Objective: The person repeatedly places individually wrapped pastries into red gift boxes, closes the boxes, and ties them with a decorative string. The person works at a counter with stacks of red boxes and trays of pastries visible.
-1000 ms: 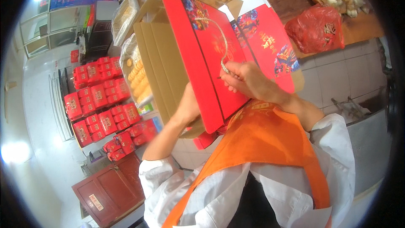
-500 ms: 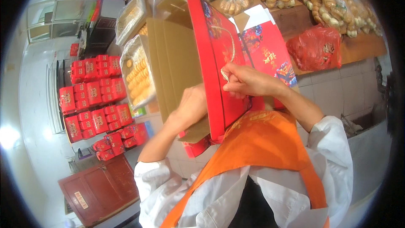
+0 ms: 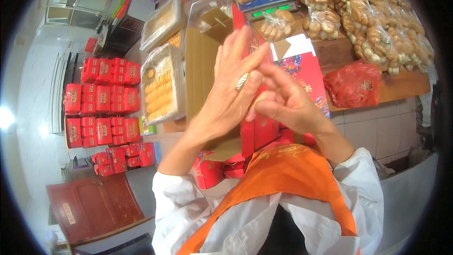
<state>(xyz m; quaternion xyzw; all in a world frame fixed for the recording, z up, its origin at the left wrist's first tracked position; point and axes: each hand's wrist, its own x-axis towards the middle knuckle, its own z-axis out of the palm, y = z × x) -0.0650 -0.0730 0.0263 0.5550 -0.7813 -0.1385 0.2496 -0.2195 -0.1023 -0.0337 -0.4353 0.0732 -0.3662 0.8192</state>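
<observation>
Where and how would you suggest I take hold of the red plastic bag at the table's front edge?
I'd bunch the top of the red plastic bag, coming from the near side: it looks limp and crumpled, and lies apparently unobstructed at the edge of the wooden table.

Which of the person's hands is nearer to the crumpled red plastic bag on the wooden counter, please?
Right: the right hand is to the left of the red plastic bag in the picture; the left hand is farther left, beyond the right hand.

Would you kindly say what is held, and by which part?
The twisted cord, by a short stretch between the left hand's thumb and forefinger; the right hand's hold is unclear.
</observation>
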